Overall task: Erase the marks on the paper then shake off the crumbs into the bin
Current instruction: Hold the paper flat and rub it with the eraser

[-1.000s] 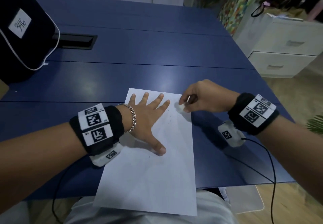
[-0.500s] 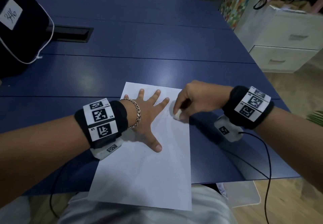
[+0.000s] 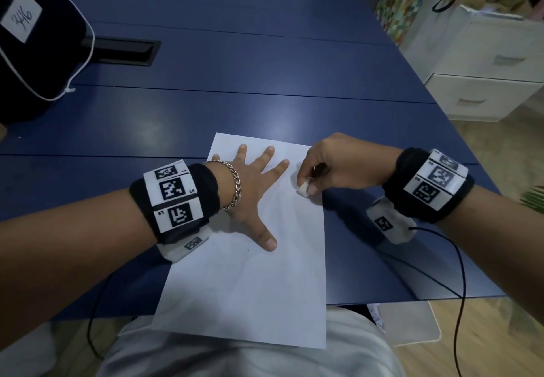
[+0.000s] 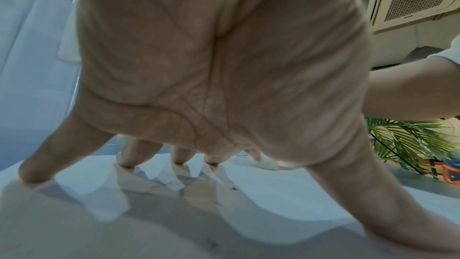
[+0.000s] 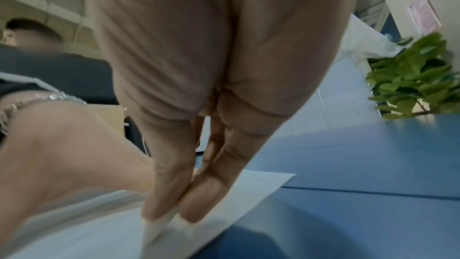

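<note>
Paper [image 3: 247, 288] on tabletop [image 3: 265, 97], near edge overhanging. Left hand [image 3: 250, 197] flat on its far-left part — right hand [image 3: 332, 164] beside it, eraser [image 3: 302, 189] on the paper's right edge. Bag [image 3: 32, 44] far left.

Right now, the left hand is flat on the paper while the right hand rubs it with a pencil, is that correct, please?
Not quite: the right hand pinches a small white eraser, not a pencil, as the head view shows. The left hand does lie flat on the paper.
</note>
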Demonstrator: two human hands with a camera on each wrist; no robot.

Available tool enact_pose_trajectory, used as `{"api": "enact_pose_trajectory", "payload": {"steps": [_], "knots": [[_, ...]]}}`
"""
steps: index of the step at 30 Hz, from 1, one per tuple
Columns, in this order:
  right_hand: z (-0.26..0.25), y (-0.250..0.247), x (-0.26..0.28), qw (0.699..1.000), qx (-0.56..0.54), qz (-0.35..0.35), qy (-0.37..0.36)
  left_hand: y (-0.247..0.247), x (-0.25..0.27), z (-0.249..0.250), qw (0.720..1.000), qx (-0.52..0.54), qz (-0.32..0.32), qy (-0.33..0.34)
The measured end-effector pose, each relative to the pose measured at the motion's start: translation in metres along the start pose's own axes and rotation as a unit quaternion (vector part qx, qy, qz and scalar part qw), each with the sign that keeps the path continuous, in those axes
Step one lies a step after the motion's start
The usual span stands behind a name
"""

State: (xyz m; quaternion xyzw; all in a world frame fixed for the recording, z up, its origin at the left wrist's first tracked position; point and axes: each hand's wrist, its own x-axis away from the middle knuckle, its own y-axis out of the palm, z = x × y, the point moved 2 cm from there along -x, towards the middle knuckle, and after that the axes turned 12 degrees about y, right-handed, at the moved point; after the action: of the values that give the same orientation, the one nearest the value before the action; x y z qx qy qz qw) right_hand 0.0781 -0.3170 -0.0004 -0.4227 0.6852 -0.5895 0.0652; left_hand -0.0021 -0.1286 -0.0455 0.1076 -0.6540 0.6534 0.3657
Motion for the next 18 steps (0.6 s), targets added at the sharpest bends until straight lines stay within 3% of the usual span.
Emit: {"api": "enact_pose_trajectory", "payload": {"steps": [4, 8, 14, 18], "knots": [[-0.009, 0.011, 0.007, 0.999, 0.011, -0.049, -0.02, -0.002, 0.002, 0.003, 1.0, -0.006, -0.003, -0.002], [-0.003, -0.007, 0.006, 1.0, -0.002, 0.007, 0.0, -0.005, 0.005, 0.006, 1.0, -0.002, -0.017, -0.004], [-0.009, 0.0, 0.006, 1.0, 0.001, 0.011, -0.001, -0.007, 0.005, 0.006, 0.999, 0.001, -0.03, -0.012], [-0.018, 0.014, 0.016, 0.999, -0.016, -0.042, -0.026, -0.007, 0.005, 0.005, 0.999, 0.002, -0.035, -0.014]]}}
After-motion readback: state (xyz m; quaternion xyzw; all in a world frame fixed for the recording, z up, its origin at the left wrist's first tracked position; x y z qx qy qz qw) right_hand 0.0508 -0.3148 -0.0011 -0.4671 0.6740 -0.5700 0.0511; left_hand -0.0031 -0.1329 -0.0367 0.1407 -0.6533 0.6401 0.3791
